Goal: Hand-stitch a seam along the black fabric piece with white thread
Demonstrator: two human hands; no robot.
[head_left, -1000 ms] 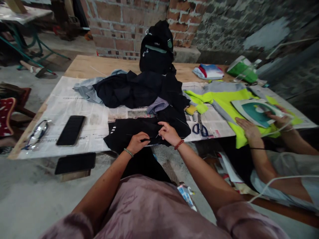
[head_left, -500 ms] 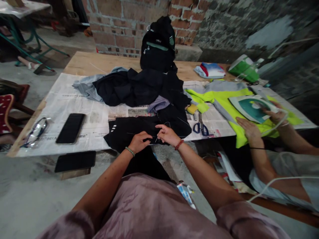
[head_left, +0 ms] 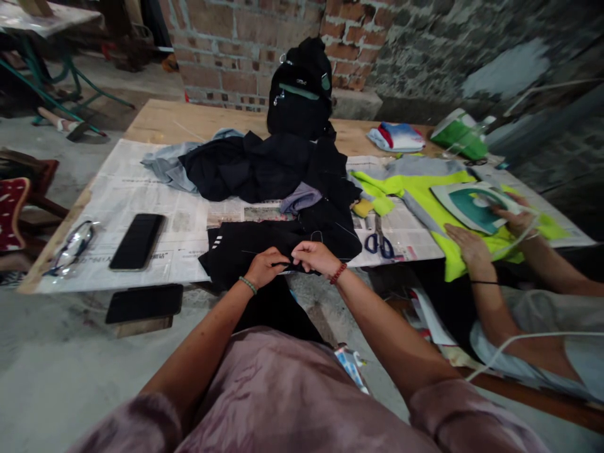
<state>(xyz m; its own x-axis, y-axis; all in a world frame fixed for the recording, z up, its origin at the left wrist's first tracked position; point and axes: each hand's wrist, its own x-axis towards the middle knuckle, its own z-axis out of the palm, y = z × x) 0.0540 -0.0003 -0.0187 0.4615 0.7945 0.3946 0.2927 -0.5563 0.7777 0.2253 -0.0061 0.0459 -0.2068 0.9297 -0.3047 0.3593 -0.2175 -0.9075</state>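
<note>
My left hand is closed in a pinch on the near edge of a black garment with white stripes at its left end. Close beside it, my right hand has thumb and forefinger pressed together over the same cloth; what they pinch is too small to make out. A fine pale thread lies across the black fabric to the right of that hand. Scissors with dark blue handles rest on newspaper, right of the garment.
Behind lie heaped dark clothes and a black backpack. A phone and glasses are at left; another phone sits below the table edge. At right, a co-worker's hands work an iron on a yellow-grey garment.
My right forefinger, stretched out before, has curled in to meet the thumb, and the right hand sits slightly closer to the left. My left hand keeps its pinch on the cloth.
</note>
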